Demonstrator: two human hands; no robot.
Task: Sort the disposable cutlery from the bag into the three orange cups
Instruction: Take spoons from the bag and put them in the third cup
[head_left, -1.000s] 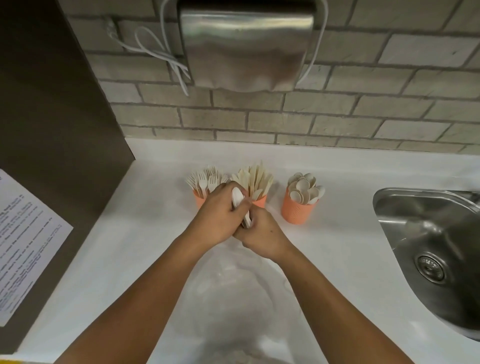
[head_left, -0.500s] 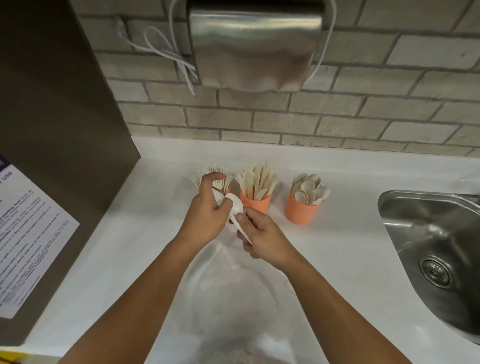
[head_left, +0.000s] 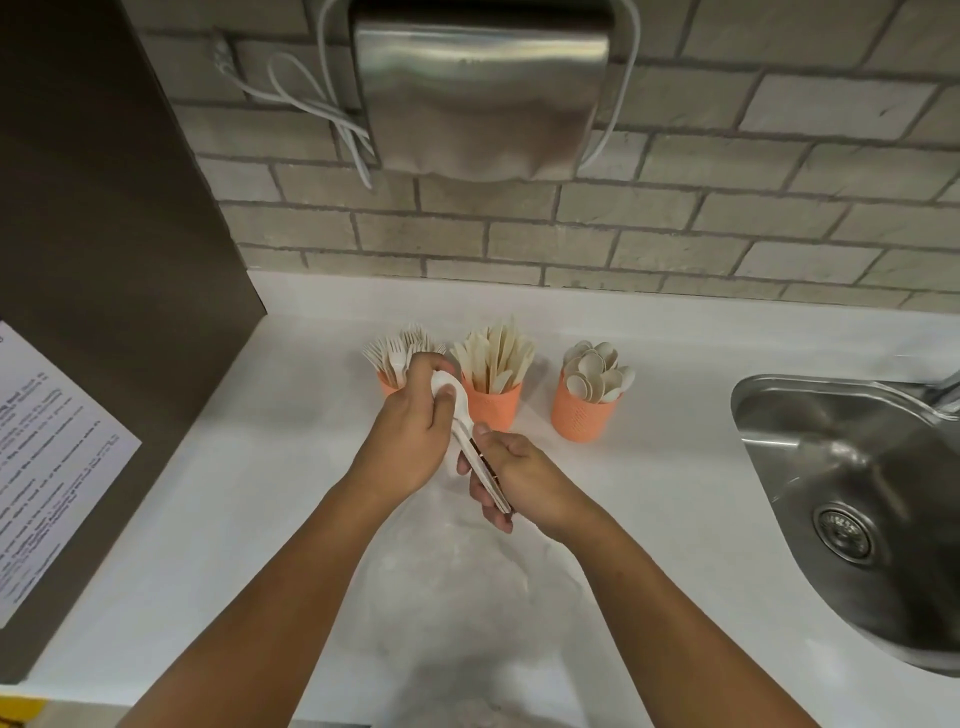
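- Cutlery sorting, mid-step: a small bundle of cutlery (head_left: 480, 462) is held up between both hands. It's just in front of the cups and above the clear bag (head_left: 467, 582), which lies flat on the white desk (head_left: 260, 467).
- The left hand (head_left: 410, 431) has its fingers curled round the top end of the bundle, where the bowl of a white spoon (head_left: 451, 388) pokes out. The right hand (head_left: 524, 478) is wrapped round the handle ends lower down.
- The cups stand in a row at the back. The fork cup (head_left: 387, 387) is partly hidden behind the left hand, the knife cup (head_left: 493, 408) is in the middle, and the spoon cup (head_left: 584, 415) is on the right, toward the sink (head_left: 857, 467). All three look pretty full.
- My read is that the spoon is getting teased out of the bundle. To do it clean, keep the right hand snug on the handles so the rest doesn't fan out. Slide the spoon out lengthwise instead of twisting it sideways, since this stuff looks thin and bendy.
- After that it has to go past the knife cup into the spoon cup, handle down and bowl up like the others. That cup's crowded, so I'd aim for a gap near the rim. Jamming it into the middle could tip a cup that light.
- Can't tell how many pieces are in the bundle, or whether anything's left in the bag.
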